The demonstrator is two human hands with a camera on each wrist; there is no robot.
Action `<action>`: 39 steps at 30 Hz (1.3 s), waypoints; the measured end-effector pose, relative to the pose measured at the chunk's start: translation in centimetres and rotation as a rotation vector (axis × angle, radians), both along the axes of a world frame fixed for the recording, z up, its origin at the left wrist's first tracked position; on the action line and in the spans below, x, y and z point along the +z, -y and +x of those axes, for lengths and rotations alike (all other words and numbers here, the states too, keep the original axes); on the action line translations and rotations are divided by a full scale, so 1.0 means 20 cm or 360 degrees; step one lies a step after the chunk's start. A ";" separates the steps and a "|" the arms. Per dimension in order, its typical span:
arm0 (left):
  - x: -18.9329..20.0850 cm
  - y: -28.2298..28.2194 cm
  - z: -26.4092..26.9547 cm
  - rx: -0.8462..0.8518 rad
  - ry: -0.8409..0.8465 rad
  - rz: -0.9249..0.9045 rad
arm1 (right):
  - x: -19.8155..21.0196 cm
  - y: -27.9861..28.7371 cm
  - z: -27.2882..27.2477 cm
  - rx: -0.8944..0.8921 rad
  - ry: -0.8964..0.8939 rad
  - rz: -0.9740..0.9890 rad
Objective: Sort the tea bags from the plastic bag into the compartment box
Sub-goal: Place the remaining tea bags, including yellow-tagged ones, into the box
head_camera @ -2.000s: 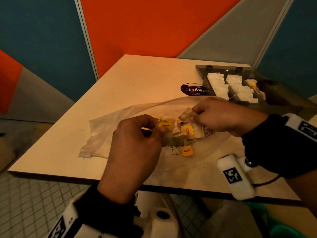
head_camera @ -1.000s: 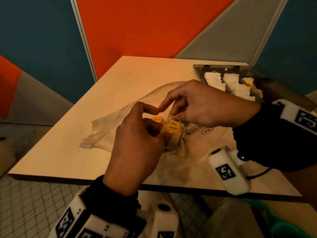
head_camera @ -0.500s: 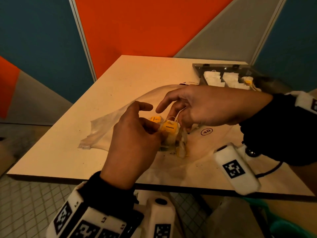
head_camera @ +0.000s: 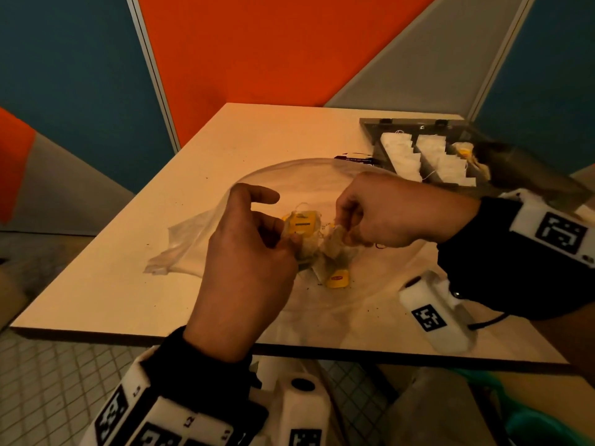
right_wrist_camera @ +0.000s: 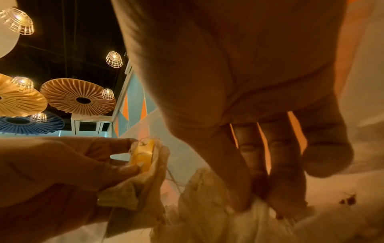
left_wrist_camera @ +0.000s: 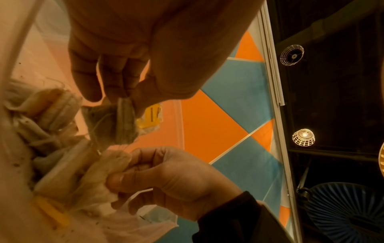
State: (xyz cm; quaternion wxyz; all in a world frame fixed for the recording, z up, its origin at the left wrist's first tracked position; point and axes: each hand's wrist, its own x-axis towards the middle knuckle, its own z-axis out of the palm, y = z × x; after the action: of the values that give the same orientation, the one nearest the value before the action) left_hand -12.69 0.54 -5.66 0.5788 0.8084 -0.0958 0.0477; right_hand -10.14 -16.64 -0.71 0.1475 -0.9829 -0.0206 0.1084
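Note:
Over the clear plastic bag (head_camera: pixel 193 239) on the table, my left hand (head_camera: pixel 283 235) pinches a small bunch of tea bags (head_camera: pixel 306 249) with a yellow tag (head_camera: pixel 301 224) on top. My right hand (head_camera: pixel 346 231) pinches another tea bag (head_camera: pixel 336 241) just to the right, and strings run between the two. In the left wrist view my left hand (left_wrist_camera: pixel 124 97) grips a bag (left_wrist_camera: pixel 124 120). In the right wrist view my right hand (right_wrist_camera: pixel 255 203) nips the paper. One more yellow-tagged bag (head_camera: pixel 337 278) lies below. The compartment box (head_camera: pixel 373 136) stands open at the back right with white tea bags in it.
Tea crumbs are scattered on the plastic near the front. A dark label (head_camera: pixel 354 158) lies beside the box. The table's front edge (head_camera: pixel 289 347) is close to my wrists. Colored wall panels stand behind the table.
My right hand's fingers were spread above the bunch and now pinch a tea bag, drawn slightly right. My left hand keeps its hold on the yellow-tagged bags.

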 end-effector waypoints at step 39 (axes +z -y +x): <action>0.01 0.04 -0.03 -0.0098 0.0063 -0.0246 | 0.32 0.17 -0.20 0.0050 0.0339 0.0400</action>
State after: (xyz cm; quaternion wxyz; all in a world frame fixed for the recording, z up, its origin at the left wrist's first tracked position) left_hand -13.25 -0.31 -5.51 0.6387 0.7569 -0.1281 0.0532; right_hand -14.22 -20.01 5.62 0.2647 -0.9622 -0.0648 0.0026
